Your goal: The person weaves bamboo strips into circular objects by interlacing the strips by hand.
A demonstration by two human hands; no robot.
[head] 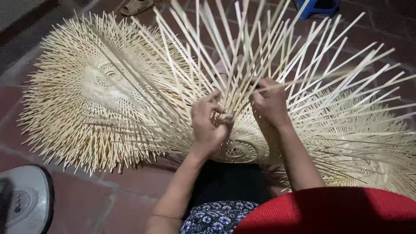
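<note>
Pinching among pale bamboo strips, the left hand [209, 123] curls its fingers [213, 99] narrowly around a few of the strips [242, 65] that fan up and away from the half-woven basket [237, 149] resting on the person's lap. The right hand [271, 104] sits just beside it, fingers folded tight into the same bunch of strips; whether they grip one strip or several cannot be told. Directly below the fingers lies the round woven centre of the basket, close to both wrists. Loose strip ends bristle outward on every side of the fingers, leaving little free room except straight back toward the body. To the left of the fingers, well apart, a stack of finished woven pieces [95, 99] spreads its spiky edge over the red tiled floor [91, 199]. Near the person's left elbow, a grey fan base [24, 201] stands on the floor.
</note>
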